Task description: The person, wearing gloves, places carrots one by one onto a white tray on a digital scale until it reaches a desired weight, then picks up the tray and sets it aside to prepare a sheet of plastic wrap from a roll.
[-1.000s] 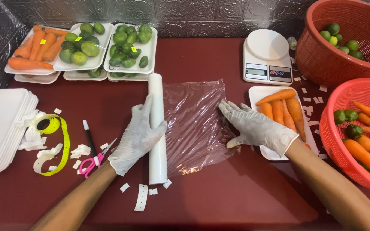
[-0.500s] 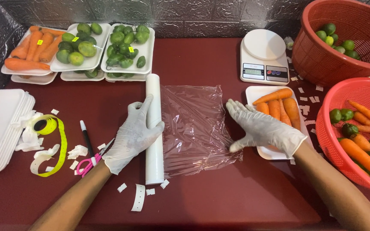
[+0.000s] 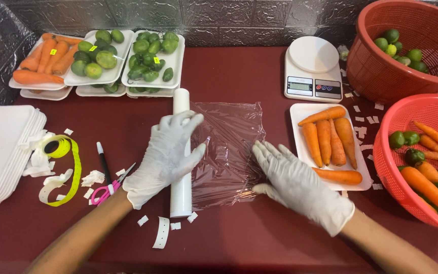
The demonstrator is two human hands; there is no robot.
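Pressing film roll (image 3: 181,167) under spread left hand (image 3: 166,155) | right hand (image 3: 295,182) flat, grip spread, on film sheet (image 3: 229,147)

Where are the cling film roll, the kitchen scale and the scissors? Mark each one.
cling film roll (image 3: 181,200): head view, lower part of the white tube.
kitchen scale (image 3: 314,54): head view, round weighing plate.
scissors (image 3: 102,193): head view, pink handles.

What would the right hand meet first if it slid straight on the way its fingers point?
The right hand lies flat on the film, fingers aimed up-left. Sliding on, it would probably first reach the roll and the left hand resting on it.
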